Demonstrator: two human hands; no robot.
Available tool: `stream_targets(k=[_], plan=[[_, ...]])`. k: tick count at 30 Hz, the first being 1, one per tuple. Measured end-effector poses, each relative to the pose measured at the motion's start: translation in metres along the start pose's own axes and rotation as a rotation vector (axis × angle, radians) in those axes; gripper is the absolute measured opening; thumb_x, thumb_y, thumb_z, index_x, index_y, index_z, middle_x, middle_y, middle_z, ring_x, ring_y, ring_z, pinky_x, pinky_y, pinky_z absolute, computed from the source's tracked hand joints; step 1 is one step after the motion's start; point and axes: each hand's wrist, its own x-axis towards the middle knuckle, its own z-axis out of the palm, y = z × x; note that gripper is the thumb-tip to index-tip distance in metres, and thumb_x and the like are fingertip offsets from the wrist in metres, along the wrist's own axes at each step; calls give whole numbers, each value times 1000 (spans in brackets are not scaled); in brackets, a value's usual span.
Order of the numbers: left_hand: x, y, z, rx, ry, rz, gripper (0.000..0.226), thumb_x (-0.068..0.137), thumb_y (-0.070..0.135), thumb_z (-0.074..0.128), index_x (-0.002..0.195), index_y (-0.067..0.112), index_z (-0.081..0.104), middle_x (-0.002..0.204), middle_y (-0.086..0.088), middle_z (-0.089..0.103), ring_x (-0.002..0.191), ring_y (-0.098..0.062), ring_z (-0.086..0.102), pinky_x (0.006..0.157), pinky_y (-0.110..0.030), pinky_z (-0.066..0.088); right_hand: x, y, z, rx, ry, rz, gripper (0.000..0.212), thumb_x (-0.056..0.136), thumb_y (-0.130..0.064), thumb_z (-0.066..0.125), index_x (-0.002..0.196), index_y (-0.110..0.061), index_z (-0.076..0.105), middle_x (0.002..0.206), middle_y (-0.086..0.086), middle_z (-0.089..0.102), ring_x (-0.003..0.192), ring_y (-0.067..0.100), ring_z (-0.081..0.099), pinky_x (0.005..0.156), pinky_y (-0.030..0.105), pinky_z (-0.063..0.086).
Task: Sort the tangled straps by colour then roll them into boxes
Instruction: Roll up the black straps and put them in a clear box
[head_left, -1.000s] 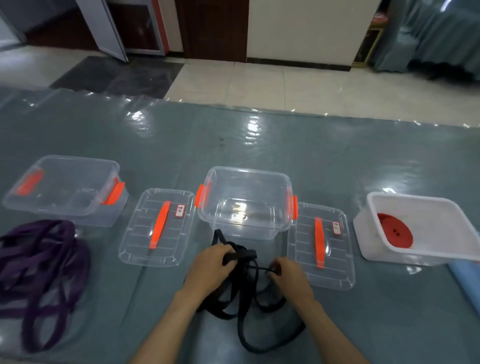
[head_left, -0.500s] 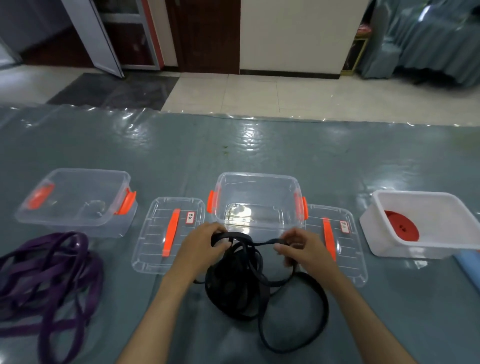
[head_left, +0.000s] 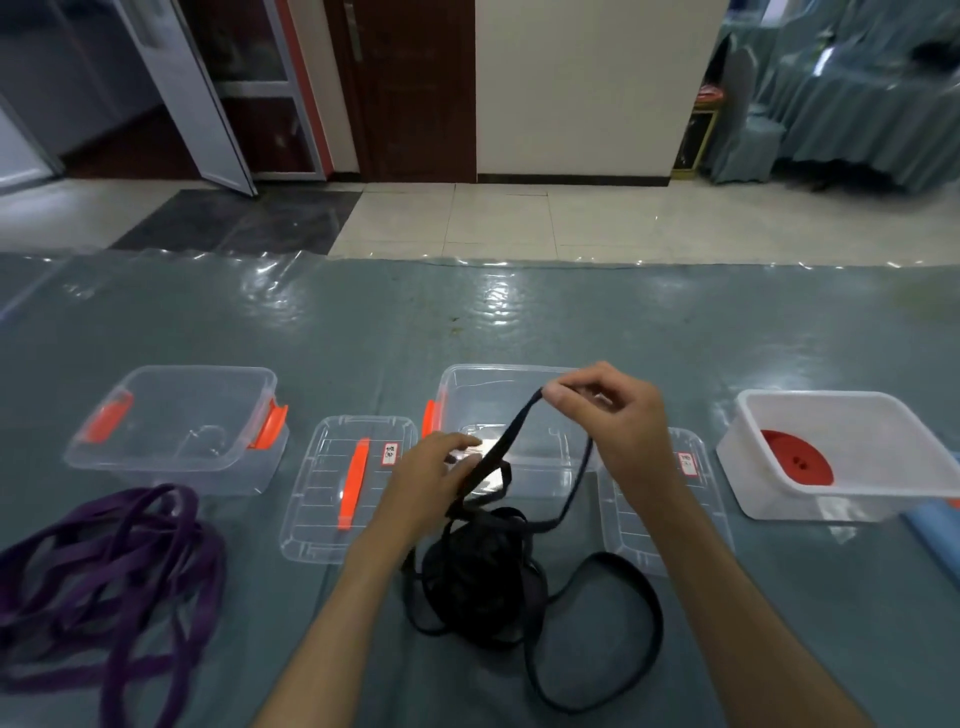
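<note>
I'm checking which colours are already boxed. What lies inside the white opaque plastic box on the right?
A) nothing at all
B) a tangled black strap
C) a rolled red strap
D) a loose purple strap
C: a rolled red strap leans inside the white opaque plastic box, while the purple strap and black strap lie on the table.

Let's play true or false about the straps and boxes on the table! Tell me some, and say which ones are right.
1. The right hand pinches the black strap up off the table. True.
2. The purple strap is rolled up inside a box. False: it lies loose on the table, in front of the left clear box.
3. The white box holds a red roll. True.
4. The middle clear box has its lid on. False: it is open, with lids lying flat on the table beside it.
</note>
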Motion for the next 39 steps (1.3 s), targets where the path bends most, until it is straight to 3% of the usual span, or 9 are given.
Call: stream_targets(k=[5, 10, 16, 19, 22, 26, 31, 35, 39], plan=[[-15, 42, 2, -610, -218, -54, 58, 87, 78, 52, 129, 39, 64, 120, 9, 75, 117, -11, 68, 101, -30, 52, 11, -17, 12, -62, 20, 51, 21, 89, -25, 82, 85, -7, 72, 61, 3, 51, 53, 12, 43, 51, 23, 40], [-28, 63, -1, -494, -200, 142, 39, 92, 32, 79, 127, 27, 63, 105, 1, 75, 102, -13, 72, 93, -31, 57, 11, -24, 20, -43, 71, 116, 12, 94, -19, 76, 100, -10, 69, 76, 17, 62, 49, 11, 60, 46, 25, 50], [-26, 74, -1, -630, 1, 108, 17, 104, 14, 62, 120, 13, 69, 75, -3, 63, 74, -15, 62, 78, -25, 51, 6, -35, 18, 64, -191, 188, 36, 84, -25, 85, 116, -16, 73, 107, 6, 76, 88, 20, 76, 80, 31, 62], [-30, 77, -2, -602, -16, 95, 22, 105, 13, 59, 124, 20, 69, 72, 2, 57, 70, -14, 56, 74, -24, 49, 3, -33, 17, -135, -131, 84, 34, 82, -30, 86, 113, -23, 73, 116, -3, 67, 95, 6, 71, 85, 16, 55], [-27, 76, -4, -571, -22, 75, 23, 100, 17, 66, 120, 29, 67, 75, 7, 60, 73, -14, 60, 74, -33, 53, 4, -31, 15, -202, 29, 87, 28, 79, -31, 90, 94, -21, 68, 108, -4, 68, 87, 1, 70, 77, 16, 54], [-29, 98, -1, -596, 191, 51, 32, 89, 26, 82, 111, 27, 59, 94, 4, 68, 78, -14, 64, 76, -33, 56, 2, -31, 16, -124, 45, 110, 27, 81, -23, 88, 95, -18, 66, 84, 2, 74, 75, 15, 76, 78, 42, 63], [-27, 113, -7, -514, 400, 186, 18, 90, 17, 80, 106, 21, 72, 101, 8, 76, 93, -13, 73, 83, -31, 58, 1, -44, 24, -75, 54, 63, 28, 85, -24, 85, 106, -18, 67, 91, 4, 72, 76, 15, 76, 75, 33, 64], [-27, 105, -18, -498, 351, 129, 18, 88, 12, 81, 105, 19, 77, 98, 9, 79, 95, -10, 75, 92, -38, 60, -2, -46, 19, -10, -24, 101, 15, 92, -22, 78, 102, -13, 71, 97, 6, 74, 82, 19, 77, 77, 44, 65], [-29, 104, -17, -465, 231, 134, 22, 88, 9, 81, 108, 16, 76, 103, 6, 79, 101, -9, 74, 99, -37, 57, -7, -36, 18, -108, -13, 100, 9, 89, -21, 82, 94, -18, 75, 77, 4, 76, 73, 19, 77, 77, 46, 65]])
